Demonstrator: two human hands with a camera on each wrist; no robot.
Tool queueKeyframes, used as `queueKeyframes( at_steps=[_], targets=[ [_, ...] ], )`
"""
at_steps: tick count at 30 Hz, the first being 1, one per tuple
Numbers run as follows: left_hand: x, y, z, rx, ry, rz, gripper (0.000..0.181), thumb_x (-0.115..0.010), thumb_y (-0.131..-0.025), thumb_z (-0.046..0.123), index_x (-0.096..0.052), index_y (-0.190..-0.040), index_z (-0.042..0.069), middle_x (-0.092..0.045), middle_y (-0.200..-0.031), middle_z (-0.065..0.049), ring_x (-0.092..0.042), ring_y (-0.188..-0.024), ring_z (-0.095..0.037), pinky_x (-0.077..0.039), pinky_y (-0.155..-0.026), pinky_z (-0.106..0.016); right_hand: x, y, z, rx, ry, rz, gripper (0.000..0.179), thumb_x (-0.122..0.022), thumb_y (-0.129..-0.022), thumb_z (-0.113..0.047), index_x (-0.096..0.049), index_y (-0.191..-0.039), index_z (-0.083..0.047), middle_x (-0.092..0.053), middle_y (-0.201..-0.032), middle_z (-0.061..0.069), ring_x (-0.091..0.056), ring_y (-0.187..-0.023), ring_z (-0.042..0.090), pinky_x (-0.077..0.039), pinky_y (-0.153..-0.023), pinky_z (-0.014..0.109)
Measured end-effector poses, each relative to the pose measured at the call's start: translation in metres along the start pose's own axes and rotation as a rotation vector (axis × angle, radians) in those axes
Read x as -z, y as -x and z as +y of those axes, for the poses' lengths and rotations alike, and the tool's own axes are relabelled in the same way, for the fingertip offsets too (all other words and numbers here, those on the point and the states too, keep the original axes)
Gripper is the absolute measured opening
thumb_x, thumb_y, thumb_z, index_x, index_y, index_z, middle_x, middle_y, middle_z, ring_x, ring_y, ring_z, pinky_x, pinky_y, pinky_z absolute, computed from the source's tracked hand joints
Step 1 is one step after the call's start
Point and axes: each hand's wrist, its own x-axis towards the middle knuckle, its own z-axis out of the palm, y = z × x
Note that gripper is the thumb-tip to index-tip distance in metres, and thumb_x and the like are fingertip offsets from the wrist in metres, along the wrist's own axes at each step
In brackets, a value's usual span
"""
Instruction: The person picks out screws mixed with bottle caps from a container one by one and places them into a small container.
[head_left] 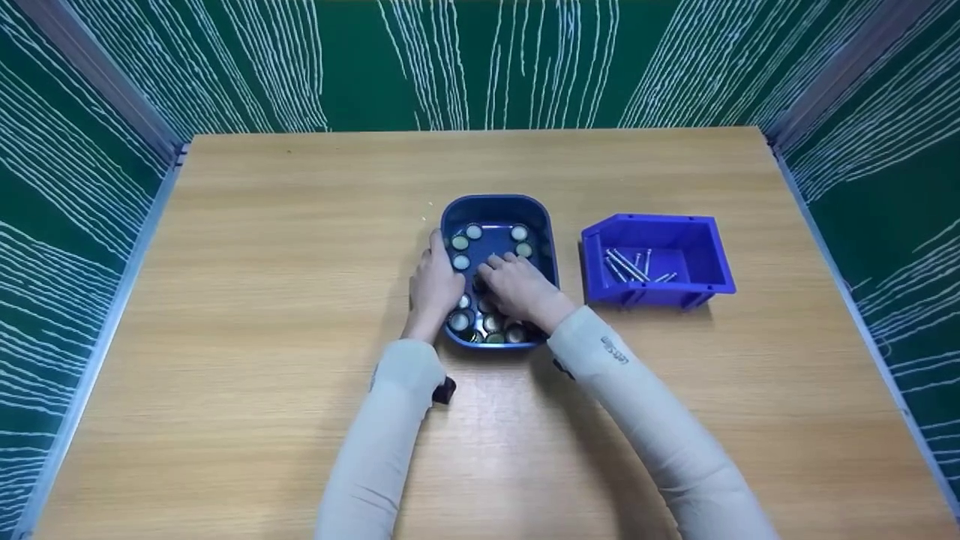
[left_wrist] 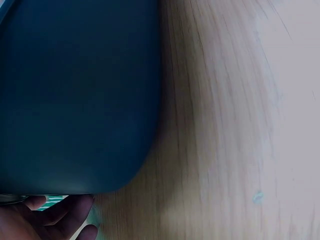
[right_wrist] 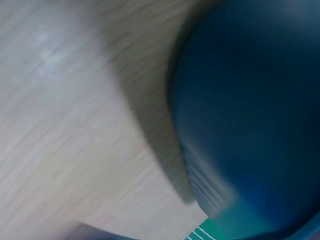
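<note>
A dark blue tub [head_left: 495, 201] with rounded corners stands mid-table and holds several small round bottle caps [head_left: 459, 321], some pale on top, others dark. My left hand [head_left: 436, 286] grips the tub's left rim, its fingers along the outer wall. In the left wrist view the fingers [left_wrist: 70, 217] bend at the tub's edge. My right hand [head_left: 519, 289] reaches down inside the tub, fingers bent among the caps. I cannot tell whether the right fingertips pinch a cap. The right wrist view has only the tub's outer wall [right_wrist: 250, 110] and the table.
Right of the tub stands a purple-blue bin [head_left: 686, 255] with several long metal screws [head_left: 626, 264] in it. The wooden table [head_left: 300, 225] is bordered by green panels [head_left: 480, 67] with white streaks at the back and both sides.
</note>
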Motion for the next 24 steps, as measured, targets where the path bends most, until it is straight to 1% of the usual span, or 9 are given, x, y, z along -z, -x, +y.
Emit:
queueKeyframes(
  at_steps=[2, 5, 10, 13, 17, 19, 21, 24],
  targets=[
    [0.000, 0.000, 0.000, 0.001, 0.000, -0.002, 0.075, -0.059, -0.090, 0.009, -0.022, -0.155, 0.010, -0.051, -0.143, -0.022, -0.056, -0.125, -0.039, -0.045, -0.102, -0.055, -0.001, 0.000, 0.001, -0.008, -0.018, 0.014, 0.032, -0.068, -0.089, -0.016, -0.059, -0.116, 0.000, -0.064, -0.116, 0.020, -0.061, -0.106, 0.038, -0.050, -0.094, 0.048],
    [0.000, 0.000, 0.000, 0.004, -0.001, -0.006, 0.075, -0.059, -0.091, 0.009, -0.022, -0.156, 0.010, -0.051, -0.143, -0.022, -0.056, -0.126, -0.039, -0.045, -0.103, -0.055, -0.002, 0.000, 0.004, -0.031, -0.066, 0.023, 0.030, -0.067, -0.087, -0.011, -0.058, -0.113, 0.003, -0.064, -0.112, 0.021, -0.061, -0.103, 0.038, -0.050, -0.093, 0.048],
    [0.000, 0.000, 0.001, 0.006, 0.000, -0.009, 0.074, -0.058, -0.091, 0.009, -0.022, -0.155, 0.010, -0.051, -0.142, -0.022, -0.056, -0.125, -0.040, -0.045, -0.102, -0.055, -0.002, 0.001, 0.006, -0.070, -0.133, -0.001, 0.029, -0.064, -0.085, -0.008, -0.057, -0.111, 0.004, -0.062, -0.111, 0.023, -0.060, -0.104, 0.040, -0.049, -0.094, 0.048],
    [-0.001, 0.000, 0.000, 0.007, -0.008, -0.007, 0.073, -0.057, -0.091, 0.009, -0.022, -0.155, 0.011, -0.052, -0.141, -0.022, -0.057, -0.123, -0.040, -0.046, -0.100, -0.054, -0.003, 0.002, 0.008, -0.089, -0.167, -0.002, 0.027, -0.063, -0.090, -0.015, -0.058, -0.109, 0.004, -0.062, -0.108, 0.023, -0.061, -0.102, 0.040, -0.050, -0.091, 0.049],
    [-0.001, 0.000, 0.000, 0.012, -0.009, -0.007, 0.073, -0.058, -0.091, 0.010, -0.022, -0.155, 0.012, -0.053, -0.140, -0.022, -0.057, -0.123, -0.040, -0.046, -0.101, -0.054, -0.004, 0.003, 0.009, -0.105, -0.185, 0.013, 0.028, -0.059, -0.096, -0.023, -0.059, -0.105, 0.003, -0.063, -0.104, 0.022, -0.062, -0.099, 0.040, -0.051, -0.088, 0.049],
    [-0.001, 0.000, 0.000, 0.014, -0.003, -0.008, 0.074, -0.058, -0.091, 0.010, -0.022, -0.155, 0.012, -0.052, -0.141, -0.022, -0.057, -0.124, -0.040, -0.045, -0.102, -0.054, -0.005, 0.003, 0.010, -0.110, -0.187, 0.018, 0.024, -0.060, -0.094, -0.019, -0.059, -0.104, 0.004, -0.063, -0.103, 0.023, -0.062, -0.099, 0.039, -0.051, -0.089, 0.049],
    [0.000, 0.000, 0.000, 0.017, 0.003, -0.010, 0.074, -0.058, -0.090, 0.010, -0.022, -0.155, 0.012, -0.052, -0.141, -0.022, -0.056, -0.124, -0.040, -0.045, -0.103, -0.054, -0.005, 0.002, 0.011, -0.117, -0.188, 0.019, 0.022, -0.061, -0.090, -0.013, -0.059, -0.103, 0.005, -0.063, -0.103, 0.024, -0.062, -0.101, 0.039, -0.050, -0.091, 0.049],
    [0.000, 0.000, 0.000, 0.020, 0.008, -0.009, 0.075, -0.058, -0.090, 0.010, -0.021, -0.156, 0.012, -0.052, -0.141, -0.022, -0.056, -0.124, -0.040, -0.045, -0.103, -0.054, -0.005, 0.002, 0.011, -0.143, -0.220, 0.010, 0.028, -0.063, -0.085, -0.008, -0.056, -0.108, 0.007, -0.063, -0.108, 0.026, -0.062, -0.106, 0.041, -0.048, -0.097, 0.049]
  ],
)
